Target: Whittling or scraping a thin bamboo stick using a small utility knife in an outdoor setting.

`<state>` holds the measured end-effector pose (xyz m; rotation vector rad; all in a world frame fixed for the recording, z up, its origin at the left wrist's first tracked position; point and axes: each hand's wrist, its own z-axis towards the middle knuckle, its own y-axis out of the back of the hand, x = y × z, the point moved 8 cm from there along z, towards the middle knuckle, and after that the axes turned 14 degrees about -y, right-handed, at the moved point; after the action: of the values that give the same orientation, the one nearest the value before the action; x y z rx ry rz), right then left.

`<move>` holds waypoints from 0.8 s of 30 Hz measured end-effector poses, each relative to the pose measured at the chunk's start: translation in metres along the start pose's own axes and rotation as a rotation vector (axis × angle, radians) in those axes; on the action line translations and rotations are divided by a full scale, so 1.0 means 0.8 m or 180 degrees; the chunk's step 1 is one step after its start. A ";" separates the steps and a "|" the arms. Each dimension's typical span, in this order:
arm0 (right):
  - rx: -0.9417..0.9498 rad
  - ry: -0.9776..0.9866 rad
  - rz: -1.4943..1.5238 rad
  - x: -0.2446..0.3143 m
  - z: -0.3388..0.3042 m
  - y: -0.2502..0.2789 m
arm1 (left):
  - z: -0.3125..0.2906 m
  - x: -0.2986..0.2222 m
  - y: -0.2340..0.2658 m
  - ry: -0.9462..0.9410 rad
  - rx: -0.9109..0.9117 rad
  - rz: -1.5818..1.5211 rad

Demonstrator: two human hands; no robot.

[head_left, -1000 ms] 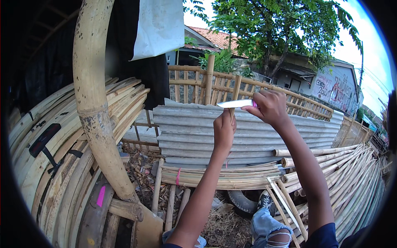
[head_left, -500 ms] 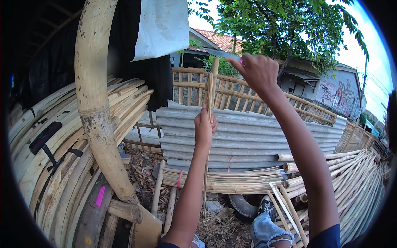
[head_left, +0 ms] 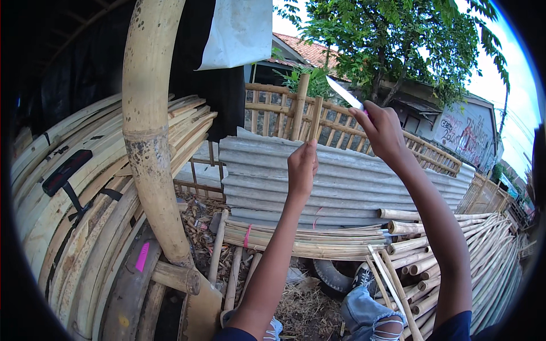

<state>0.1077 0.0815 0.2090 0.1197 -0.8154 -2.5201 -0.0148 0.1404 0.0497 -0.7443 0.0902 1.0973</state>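
my left hand (head_left: 302, 166) is clenched round the strip (head_left: 316, 118), which stands nearly upright above my thumb, with the fence (head_left: 273, 107) behind it. my right hand (head_left: 384, 129) grasps the knife (head_left: 344, 94) by its handle, the blade slanting up and left, apart from the strip. to shave it well, i'd judge, my grip wants to be firm so the strip can't twist, my thumb tucked below the edge's path, the blade laid shallow, and each stroke light, even and led away from my fingers.
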 end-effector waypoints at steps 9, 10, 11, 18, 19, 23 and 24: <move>0.0249 0.1142 -0.1202 0.035 -0.041 -0.048 | -0.007 -0.004 0.006 0.0220 0.0136 -0.0399; 0.0279 0.1106 -0.1187 0.035 -0.038 -0.049 | -0.008 -0.006 0.004 0.0213 0.0142 -0.0414; 0.0295 0.1091 -0.1191 0.033 -0.036 -0.051 | -0.008 -0.004 0.003 0.0234 0.0142 -0.0420; 0.0149 0.1495 -0.1067 0.040 -0.037 -0.065 | -0.010 -0.002 -0.001 0.0212 0.0175 -0.0386; 0.0110 0.1551 -0.1082 0.039 -0.037 -0.065 | -0.010 0.000 -0.001 0.0227 0.0217 -0.0402; -0.0181 0.1831 -0.1210 0.040 -0.020 -0.042 | -0.010 0.006 -0.009 0.0339 0.0354 -0.0231; -0.0202 0.1870 -0.1299 0.041 -0.015 -0.039 | -0.009 0.007 -0.009 0.0340 0.0362 -0.0234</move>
<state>0.0681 0.0814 0.1830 1.0406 -0.5002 -2.6390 -0.0045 0.1387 0.0454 -0.6983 0.2127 0.9742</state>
